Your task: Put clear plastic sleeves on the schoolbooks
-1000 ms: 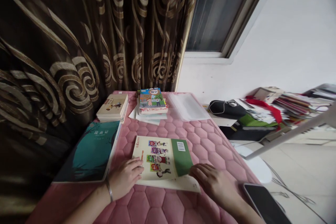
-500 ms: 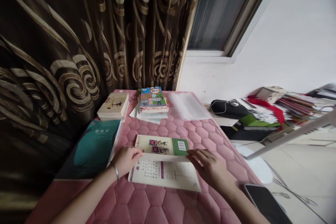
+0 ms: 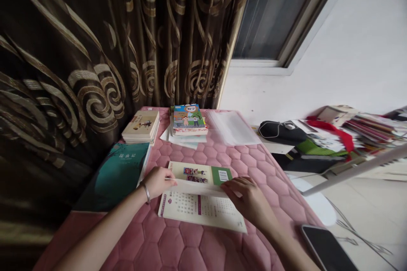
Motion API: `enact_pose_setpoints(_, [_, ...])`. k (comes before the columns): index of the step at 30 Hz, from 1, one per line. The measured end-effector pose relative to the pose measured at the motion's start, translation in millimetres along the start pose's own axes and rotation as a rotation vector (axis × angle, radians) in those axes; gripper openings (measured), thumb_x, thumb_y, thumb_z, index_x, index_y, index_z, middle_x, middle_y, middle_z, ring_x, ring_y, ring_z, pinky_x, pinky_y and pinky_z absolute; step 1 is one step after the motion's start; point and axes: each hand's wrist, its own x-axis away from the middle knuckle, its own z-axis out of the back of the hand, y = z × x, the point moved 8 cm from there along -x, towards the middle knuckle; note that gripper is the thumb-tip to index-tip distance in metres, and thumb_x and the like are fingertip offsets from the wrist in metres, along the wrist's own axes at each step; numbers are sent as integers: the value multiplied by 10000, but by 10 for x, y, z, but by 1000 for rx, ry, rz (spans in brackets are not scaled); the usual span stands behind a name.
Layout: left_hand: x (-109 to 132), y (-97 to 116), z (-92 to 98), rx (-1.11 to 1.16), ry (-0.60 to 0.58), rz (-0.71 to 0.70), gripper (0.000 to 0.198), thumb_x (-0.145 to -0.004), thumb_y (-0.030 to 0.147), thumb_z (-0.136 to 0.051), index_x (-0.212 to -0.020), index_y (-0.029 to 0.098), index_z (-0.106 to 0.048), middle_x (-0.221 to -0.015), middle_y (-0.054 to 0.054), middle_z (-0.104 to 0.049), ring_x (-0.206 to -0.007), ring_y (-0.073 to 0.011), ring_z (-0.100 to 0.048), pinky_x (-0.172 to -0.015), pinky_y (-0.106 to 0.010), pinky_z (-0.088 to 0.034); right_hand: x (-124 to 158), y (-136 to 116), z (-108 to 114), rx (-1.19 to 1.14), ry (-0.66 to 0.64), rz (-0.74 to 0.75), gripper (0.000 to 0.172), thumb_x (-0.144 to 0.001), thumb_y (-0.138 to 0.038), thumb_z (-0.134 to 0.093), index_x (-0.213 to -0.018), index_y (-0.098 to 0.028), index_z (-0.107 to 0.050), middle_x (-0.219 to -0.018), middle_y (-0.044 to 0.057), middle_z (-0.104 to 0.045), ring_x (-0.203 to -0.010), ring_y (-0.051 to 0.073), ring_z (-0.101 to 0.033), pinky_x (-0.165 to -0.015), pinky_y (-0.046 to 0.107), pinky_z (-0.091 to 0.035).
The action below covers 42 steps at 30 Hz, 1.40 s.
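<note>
A thin book (image 3: 203, 211) lies on the pink quilted cover in front of me, a printed page showing on its near half. Its back cover (image 3: 192, 171), with small coloured pictures, a green band and a barcode, shows on the far side. Between them runs a pale strip (image 3: 197, 188); whether it is paper or a clear sleeve I cannot tell. My left hand (image 3: 158, 182), with a bracelet at the wrist, pinches the strip's left end at the book. My right hand (image 3: 246, 198) is closed at its right end, fingertips by the green band.
A teal book (image 3: 121, 173) lies to the left, with a stack of beige books (image 3: 140, 126) behind it. Further back are stacked textbooks (image 3: 187, 118) and clear plastic sheets (image 3: 233, 128). A phone (image 3: 327, 247) rests at the near right edge, beyond which is a cluttered shelf.
The view has shifted slightly. My right hand's fingers have slid a little leftward along the strip, and the strip looks tilted more toward me.
</note>
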Motion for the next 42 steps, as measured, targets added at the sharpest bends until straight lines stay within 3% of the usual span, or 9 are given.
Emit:
enact_pose_setpoints(6, [-14,24,29,-37,44,32,128,-650,271,-706,-666,165,-635,-661,24,-648,-679,-166,-612,-599,-237,-422,-67,-114,-5,90,7,30,284,-936,-335,-499,-746,-224,-678,-701,23,-691,-677,167,-629,-741,320,-428])
enact_pose_setpoints(9, [155,219,161,-157,275,-129,288,-651,226,-728,-920,180,-638,-1003,-52,-677,-962,-234,-620,-841,-342,-477,-126,-105,1,161,46,30,310,-946,-296,-471,-716,-213,-661,-663,26,-673,-651,165,-613,-730,307,-410])
enact_pose_setpoints(13, [665,492,16,-407,523,-451,356,-801,286,-624,-1146,211,-577,-1332,-126,-531,-1314,-320,-407,-1128,-556,-198,-210,-6,33,215,126,-4,325,-962,-282,-416,-739,-201,-638,-677,31,-675,-620,162,-588,-715,304,-389])
enact_pose_setpoints(16, [896,530,-517,-539,319,-671,375,-854,321,-577,-1216,226,-550,-1335,-99,-555,-1327,-304,-405,-1140,-540,-197,-271,28,39,249,175,-25,323,-968,-291,-402,-756,-195,-626,-684,36,-662,-655,174,-579,-719,311,-364])
enact_pose_setpoints(19, [806,363,-937,-623,104,-606,619,-786,329,-699,-1348,226,-461,-1461,-117,-435,-1356,-330,-368,-1104,-502,-310,-311,-46,33,261,207,-1,286,-969,-282,-414,-811,-193,-636,-750,44,-666,-739,182,-579,-769,324,-344])
enact_pose_setpoints(26, [420,201,-1215,-750,-78,-531,734,-766,453,-705,-1390,170,-440,-1400,-243,-463,-1248,-426,-476,-953,-589,-435,-161,-521,-221,330,13,279,229,-929,-262,-515,-1132,-204,-605,-918,61,-667,-924,225,-557,-933,437,-287])
enact_pose_setpoints(30, [496,263,-1327,-842,-39,-653,448,-923,262,-472,-1348,120,-494,-1364,-274,-484,-1217,-431,-507,-885,-620,-443,-30,-683,-351,419,-22,408,431,-920,-133,-456,-1340,-223,-489,-1007,75,-657,-945,222,-544,-945,445,-305])
enact_pose_setpoints(36, [572,310,-1401,-897,51,-698,420,-921,192,-398,-1314,105,-521,-1340,-260,-517,-1178,-434,-533,-821,-609,-441,-203,-652,-395,500,35,378,565,-915,-130,-416,-1431,-356,-376,-1361,90,-525,-1114,238,-494,-937,439,-312])
enact_pose_setpoints(42, [501,320,-881,-470,187,-477,218,-885,310,-496,-979,170,-634,-1062,-115,-665,-977,-259,-619,-803,-392,-490,-505,-357,-615,481,17,93,424,-895,-131,-447,-1270,-267,-592,-1484,58,-408,-1259,263,-413,-1005,454,-276])
